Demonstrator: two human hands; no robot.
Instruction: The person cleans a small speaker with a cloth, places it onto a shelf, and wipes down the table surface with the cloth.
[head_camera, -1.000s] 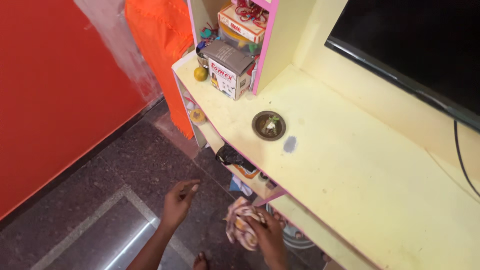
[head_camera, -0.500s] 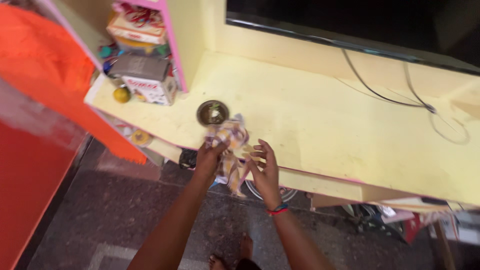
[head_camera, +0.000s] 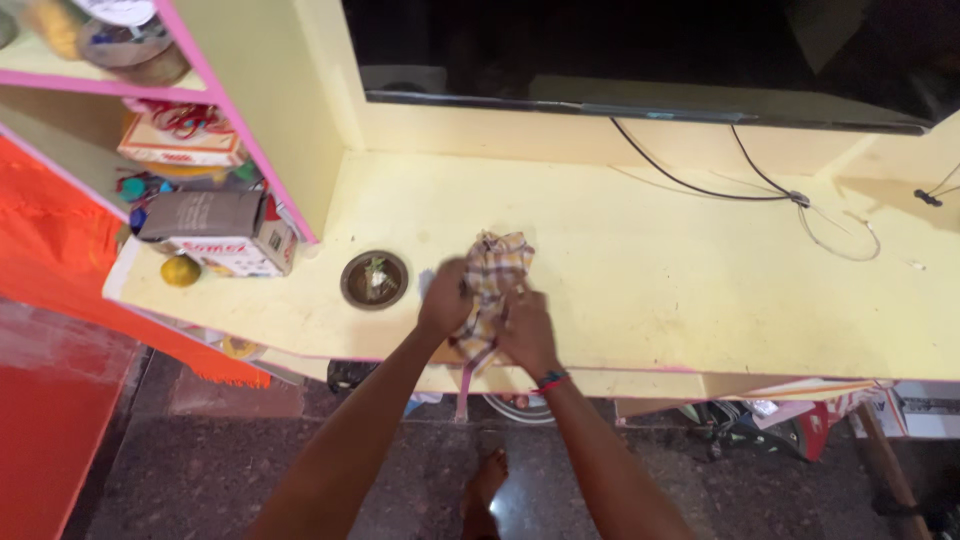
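A crumpled checked cloth (head_camera: 493, 268) lies on the pale yellow counter (head_camera: 650, 280), with a strip of it hanging over the front edge. My left hand (head_camera: 445, 300) grips the cloth's left side. My right hand (head_camera: 524, 330) presses on its lower right part; a red and blue band circles that wrist. A small round metal dish (head_camera: 374, 279) with something pale in it sits just left of my left hand.
A black screen (head_camera: 640, 50) stands at the back, with cables (head_camera: 760, 190) trailing over the counter on the right. On the left, a pink-edged shelf (head_camera: 110, 85) holds boxes and jars, above a cardboard box (head_camera: 215, 232) and a yellow fruit (head_camera: 180, 270). Orange fabric (head_camera: 60, 240) hangs far left.
Both hands have carried the cloth up from below the counter edge onto its top. The view has swung right, from the shelf toward the screen.
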